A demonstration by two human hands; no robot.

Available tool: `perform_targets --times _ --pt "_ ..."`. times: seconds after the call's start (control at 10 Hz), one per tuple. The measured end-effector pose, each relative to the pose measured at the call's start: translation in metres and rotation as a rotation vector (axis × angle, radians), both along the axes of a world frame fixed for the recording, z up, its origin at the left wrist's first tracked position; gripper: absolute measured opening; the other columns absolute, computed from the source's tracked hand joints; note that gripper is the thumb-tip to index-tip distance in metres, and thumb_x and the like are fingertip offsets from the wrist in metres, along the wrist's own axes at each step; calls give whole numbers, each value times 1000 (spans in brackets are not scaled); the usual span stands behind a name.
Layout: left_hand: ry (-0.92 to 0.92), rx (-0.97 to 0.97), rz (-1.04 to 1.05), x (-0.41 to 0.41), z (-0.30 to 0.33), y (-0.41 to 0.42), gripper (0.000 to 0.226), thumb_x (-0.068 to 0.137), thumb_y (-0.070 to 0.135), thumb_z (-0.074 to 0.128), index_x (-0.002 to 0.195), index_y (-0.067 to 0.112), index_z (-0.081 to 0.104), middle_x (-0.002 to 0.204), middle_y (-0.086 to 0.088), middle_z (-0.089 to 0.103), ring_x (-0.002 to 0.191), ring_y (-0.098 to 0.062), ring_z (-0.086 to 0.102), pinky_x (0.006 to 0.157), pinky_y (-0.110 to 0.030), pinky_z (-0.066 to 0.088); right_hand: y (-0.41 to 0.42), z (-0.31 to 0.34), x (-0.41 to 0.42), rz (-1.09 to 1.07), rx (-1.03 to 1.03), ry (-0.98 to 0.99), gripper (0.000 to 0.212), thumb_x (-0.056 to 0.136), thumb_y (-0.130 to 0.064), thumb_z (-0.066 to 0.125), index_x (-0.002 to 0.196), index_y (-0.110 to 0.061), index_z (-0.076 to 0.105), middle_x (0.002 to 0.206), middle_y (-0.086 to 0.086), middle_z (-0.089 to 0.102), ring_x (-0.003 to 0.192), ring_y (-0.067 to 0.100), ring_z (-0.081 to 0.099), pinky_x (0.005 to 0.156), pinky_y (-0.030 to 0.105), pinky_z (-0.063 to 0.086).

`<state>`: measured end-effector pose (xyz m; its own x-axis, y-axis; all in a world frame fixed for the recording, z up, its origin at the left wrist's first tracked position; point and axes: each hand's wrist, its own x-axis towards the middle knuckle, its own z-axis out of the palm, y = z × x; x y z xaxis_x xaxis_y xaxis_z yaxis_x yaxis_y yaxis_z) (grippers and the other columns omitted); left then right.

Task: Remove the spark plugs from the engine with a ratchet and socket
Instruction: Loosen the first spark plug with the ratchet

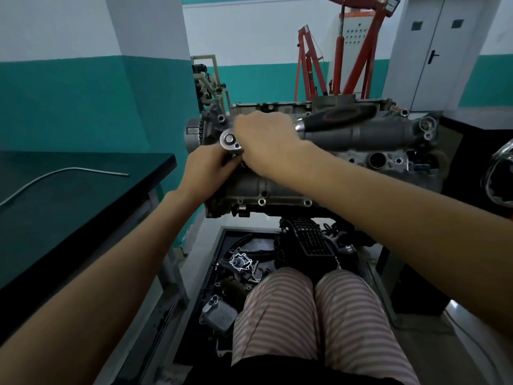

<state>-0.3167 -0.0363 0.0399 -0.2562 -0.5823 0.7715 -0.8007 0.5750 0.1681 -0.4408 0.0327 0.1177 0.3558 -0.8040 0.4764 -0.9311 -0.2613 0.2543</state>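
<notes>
No text, label, brand name, number or sign can be read anywhere in this view. The ratchet (232,140), where both hands meet, has a plain shiny round head with no legible marking. The engine (361,134) beneath the grip is bare grey cast metal; any stampings on it are too small and blurred to read. Up and to the right of the grip, a pale cabinet (354,31) behind the red hoist (363,51) carries rows of small dark dots, but no letters can be made out. A small marking at the hoist's top end is too blurred to read.
</notes>
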Motion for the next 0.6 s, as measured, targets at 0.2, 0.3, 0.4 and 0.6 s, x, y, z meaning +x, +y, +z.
perform_targets --times 0.2,0.3,0.4,0.6 --pt "308 260 -82 0 -5 -2 32 67 14 47 40 28 36 36 3 45 38 -8 45 39 -22 30 12 -23 16 172 744 -1049 19 87 -17 53 98 -5 44 85 7 53 73 16 54 64 26 44" --pt "470 360 -132 1 -4 -7 30 72 4 45 51 23 38 37 3 41 36 -10 35 47 -24 26 13 -18 17 319 1191 -1691 13 89 -3 48 76 -7 47 65 5 48 56 13 51 59 26 51" --pt "153 152 -28 0 -2 -4 18 67 17 47 52 15 36 52 -16 54 50 -21 39 46 -25 18 -2 -12 4 93 492 -551 17 87 -8 50 72 -8 43 65 1 43 59 17 49 41 20 32" --pt "91 59 23 -4 -2 2 22 70 18 44 51 12 35 49 -12 49 51 -20 36 45 -25 17 3 -16 2 24 104 -200 29 85 -24 55 107 -10 42 92 3 54 77 20 45 69 29 30"
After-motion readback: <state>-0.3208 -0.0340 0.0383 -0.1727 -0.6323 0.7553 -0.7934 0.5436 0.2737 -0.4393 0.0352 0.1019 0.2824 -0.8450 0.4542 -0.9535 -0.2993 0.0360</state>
